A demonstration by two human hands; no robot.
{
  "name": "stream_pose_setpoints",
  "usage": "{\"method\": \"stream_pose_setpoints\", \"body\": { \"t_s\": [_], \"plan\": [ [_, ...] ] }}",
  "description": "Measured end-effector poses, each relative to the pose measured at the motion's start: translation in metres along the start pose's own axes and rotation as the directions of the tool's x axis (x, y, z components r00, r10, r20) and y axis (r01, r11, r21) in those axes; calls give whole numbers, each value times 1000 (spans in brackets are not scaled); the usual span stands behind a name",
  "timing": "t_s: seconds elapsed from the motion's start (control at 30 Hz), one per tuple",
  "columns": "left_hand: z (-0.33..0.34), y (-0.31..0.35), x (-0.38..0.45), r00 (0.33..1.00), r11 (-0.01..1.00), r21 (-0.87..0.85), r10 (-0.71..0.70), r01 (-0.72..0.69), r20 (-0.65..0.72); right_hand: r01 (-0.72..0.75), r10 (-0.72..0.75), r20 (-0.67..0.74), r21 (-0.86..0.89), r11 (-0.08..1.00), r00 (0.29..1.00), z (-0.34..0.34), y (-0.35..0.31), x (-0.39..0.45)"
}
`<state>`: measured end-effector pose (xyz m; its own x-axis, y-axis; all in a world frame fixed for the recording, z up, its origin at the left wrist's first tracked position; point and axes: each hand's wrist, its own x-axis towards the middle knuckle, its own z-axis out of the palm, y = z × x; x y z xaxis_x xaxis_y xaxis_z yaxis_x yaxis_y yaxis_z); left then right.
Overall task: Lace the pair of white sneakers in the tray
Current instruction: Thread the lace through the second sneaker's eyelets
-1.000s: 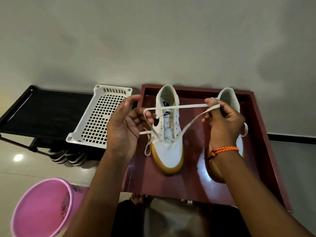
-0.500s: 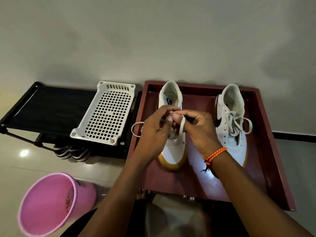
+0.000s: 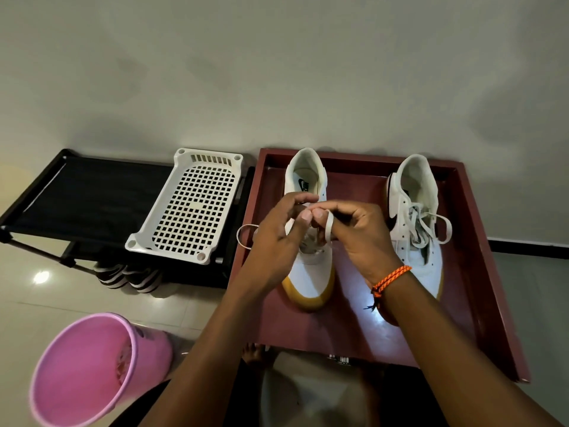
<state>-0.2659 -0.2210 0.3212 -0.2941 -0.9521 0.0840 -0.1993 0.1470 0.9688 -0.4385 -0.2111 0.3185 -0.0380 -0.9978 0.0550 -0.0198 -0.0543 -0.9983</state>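
Two white sneakers stand side by side in a dark red tray (image 3: 480,272), toes toward the camera, heels toward the wall. Left sneaker (image 3: 311,272): gum-coloured sole edge at the toe, collar open, its lacing area covered by both hands. Left hand (image 3: 274,241) over the shoe's left side, fingers curled, thumb and forefinger pinching the lace (image 3: 328,228) at the throat; a loop of the same lace sticks out to the left of this hand, past the shoe's edge. Right hand (image 3: 360,238) meets the left above the tongue, thumb tips nearly touching; its fingers curl round a second loop of lace that hangs down beside the thumb. Whether the two loops are crossed or knotted cannot be told; the fingers hide that spot. An orange braided band (image 3: 389,280) sits on the right wrist. Right sneaker (image 3: 415,223): near the tray's right wall, laced through its eyelets, ends tied in a loose bow with one loop hanging over its outer side; neither hand touches it. Beside the tray on the left, a white perforated basket (image 3: 191,211) lies on a black rack (image 3: 86,195); striped shoes (image 3: 129,274) underneath. Pink bucket (image 3: 89,368) on the floor, lower left.
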Motion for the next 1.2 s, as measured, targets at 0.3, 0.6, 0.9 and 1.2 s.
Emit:
{"method": "stream_pose_setpoints", "body": {
  "t_s": [0.3,0.6,0.9,1.2],
  "plan": [
    [-22,1,2,958,966,156,-164,204,-236,-18,88,-426,166,986,901,-18,6,13],
    [-18,-2,-4,952,700,703,113,126,-283,-202,208,-3,226,953,978,-6,0,3],
    [6,13,-2,972,961,-162,-231,224,-28,-51,55,35,-94,994,998,-2,4,3],
    [7,-10,3,955,975,107,-166,197,-246,-41,25,-85,-199,979,996,-6,9,4]
  ]
}}
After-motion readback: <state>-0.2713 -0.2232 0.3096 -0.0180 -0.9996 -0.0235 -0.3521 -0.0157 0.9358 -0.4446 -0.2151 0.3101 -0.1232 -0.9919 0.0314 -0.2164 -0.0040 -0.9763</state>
